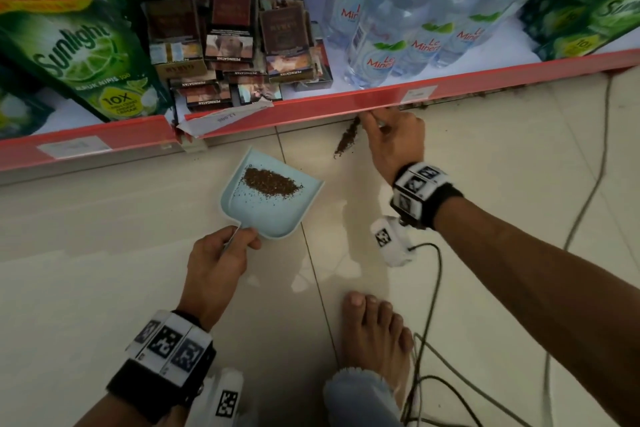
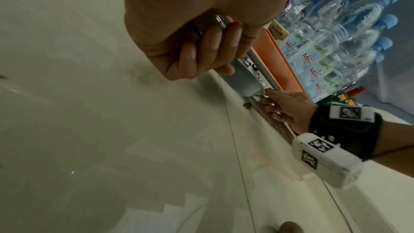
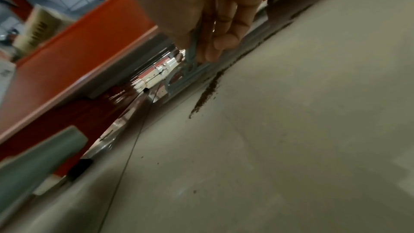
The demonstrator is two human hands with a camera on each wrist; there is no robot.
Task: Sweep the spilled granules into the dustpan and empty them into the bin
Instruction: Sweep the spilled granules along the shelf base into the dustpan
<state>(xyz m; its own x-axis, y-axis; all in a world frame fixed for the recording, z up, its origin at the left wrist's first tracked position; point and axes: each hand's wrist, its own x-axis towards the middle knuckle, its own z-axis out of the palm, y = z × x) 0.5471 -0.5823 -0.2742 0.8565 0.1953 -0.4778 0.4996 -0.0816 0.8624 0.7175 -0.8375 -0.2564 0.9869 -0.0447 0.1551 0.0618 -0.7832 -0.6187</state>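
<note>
A brown streak of granules (image 1: 346, 137) lies on the floor (image 1: 485, 218) at upper centre, running out from under the red shelf edge (image 1: 311, 107); more sit piled in the pale blue dustpan (image 1: 270, 215) just lower left. The right hand (image 1: 394, 139) is curled round a thin brush handle (image 3: 195, 70), reaching under the shelf, likely to drag grains out. The left hand (image 1: 218, 267) grips the dustpan's handle, keeping it flat and near for the catch. No bin shows.

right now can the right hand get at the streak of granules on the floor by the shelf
Probably yes. The right hand holds the brush handle right beside the streak of granules, and only bare floor lies between; the granules under the shelf look harder.
</note>
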